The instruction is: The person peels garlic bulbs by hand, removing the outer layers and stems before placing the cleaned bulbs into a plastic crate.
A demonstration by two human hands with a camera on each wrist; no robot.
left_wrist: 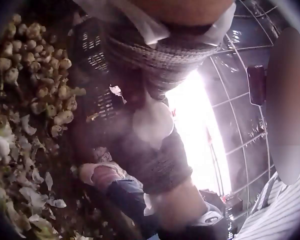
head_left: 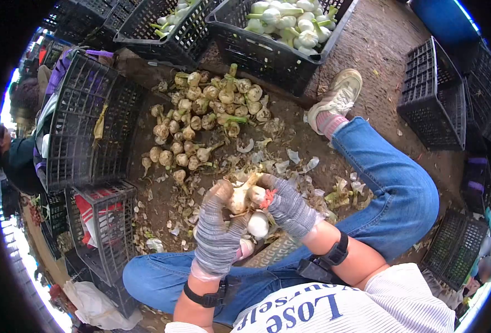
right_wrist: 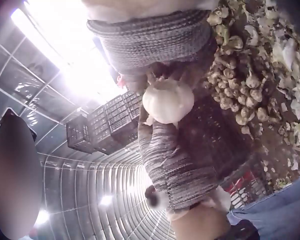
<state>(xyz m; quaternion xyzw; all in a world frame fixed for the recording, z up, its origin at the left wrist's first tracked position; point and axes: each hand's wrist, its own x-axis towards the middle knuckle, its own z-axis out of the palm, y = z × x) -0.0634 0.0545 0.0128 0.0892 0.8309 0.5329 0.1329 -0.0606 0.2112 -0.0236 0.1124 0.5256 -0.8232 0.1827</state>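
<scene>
Both hands wear grey striped knit gloves and meet above the lap. My left hand (head_left: 218,227) curls round a brownish garlic bulb (head_left: 238,201) whose stem points up and to the right. Fingers of my right hand (head_left: 290,205) grip the same garlic from the other side; a bit of red material (head_left: 267,198) shows at that glove. Just below, a peeled white garlic bulb (head_left: 257,225) sits between the two hands. The right wrist view shows this white bulb (right_wrist: 168,100) close up, with gloved fingers behind it. Most fingertips are hidden there.
A heap of unpeeled garlic (head_left: 201,111) lies on the soil ahead, with loose skins (head_left: 292,155) nearer. Black crates of white garlic (head_left: 290,25) stand behind it. Other black crates stand at left (head_left: 90,122) and right (head_left: 434,100). Outstretched at right is a jeans-clad leg (head_left: 395,188).
</scene>
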